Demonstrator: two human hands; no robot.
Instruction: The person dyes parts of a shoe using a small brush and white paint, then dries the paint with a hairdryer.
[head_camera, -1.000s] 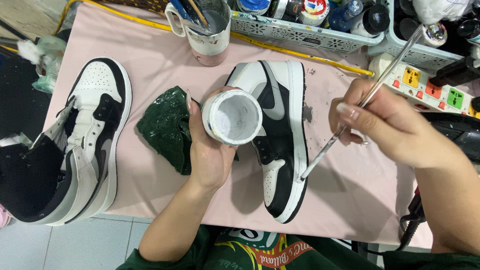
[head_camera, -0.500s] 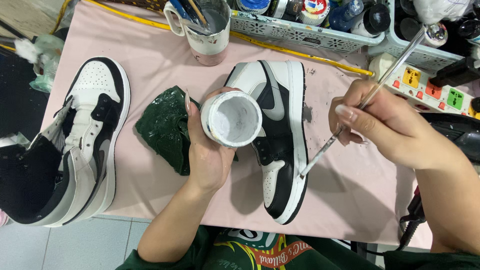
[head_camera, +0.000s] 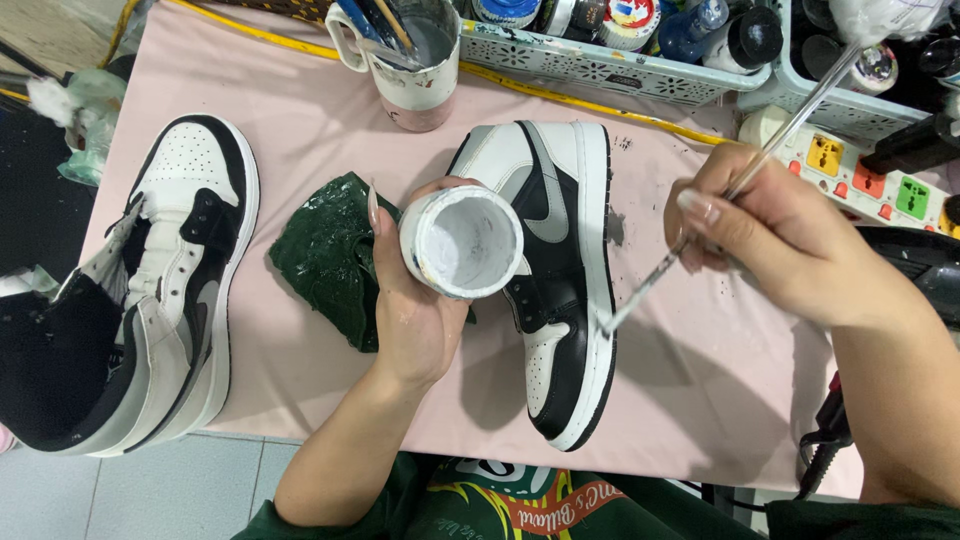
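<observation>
Your pink table cover (head_camera: 320, 130) carries two black-and-white high-top sneakers: one (head_camera: 150, 300) lies at the far left edge, the other (head_camera: 560, 270) lies on its side in the middle, between your hands. A crumpled dark green cloth (head_camera: 325, 250) sits just left of your left hand (head_camera: 420, 310), whose fingers are wrapped around a small white paint pot (head_camera: 462, 242), held tilted with its mouth toward you, over the middle sneaker. Your right hand (head_camera: 780, 240) pinches a thin brush (head_camera: 700, 215), its tip touching that sneaker's white sole edge. A mug of brushes (head_camera: 410, 60) stands behind.
</observation>
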